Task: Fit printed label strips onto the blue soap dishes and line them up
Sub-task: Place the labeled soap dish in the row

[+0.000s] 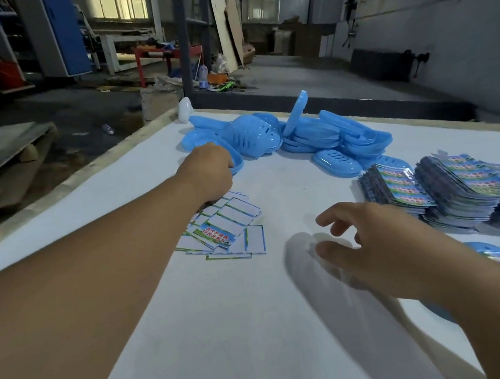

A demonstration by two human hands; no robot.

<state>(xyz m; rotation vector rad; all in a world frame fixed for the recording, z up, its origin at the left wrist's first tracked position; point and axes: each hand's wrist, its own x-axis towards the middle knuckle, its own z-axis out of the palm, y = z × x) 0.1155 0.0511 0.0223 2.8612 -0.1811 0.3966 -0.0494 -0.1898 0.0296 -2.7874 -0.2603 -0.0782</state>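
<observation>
Here I have my left hand (207, 171) reaching far across the white tabletop (223, 323), its grip curled round the rim of a blue soap dish (236, 162) at the near edge of the dish heap (299, 136). My right hand (377, 245) hovers nearer, fingers spread loose, holding nothing. Loose label strips (227, 230) lie between them, with stacked labels (456, 191) to the right.

On the table (200, 342), soap dishes (308, 135) lie behind loose strips (226, 232), stacked labels (456, 191) right.
</observation>
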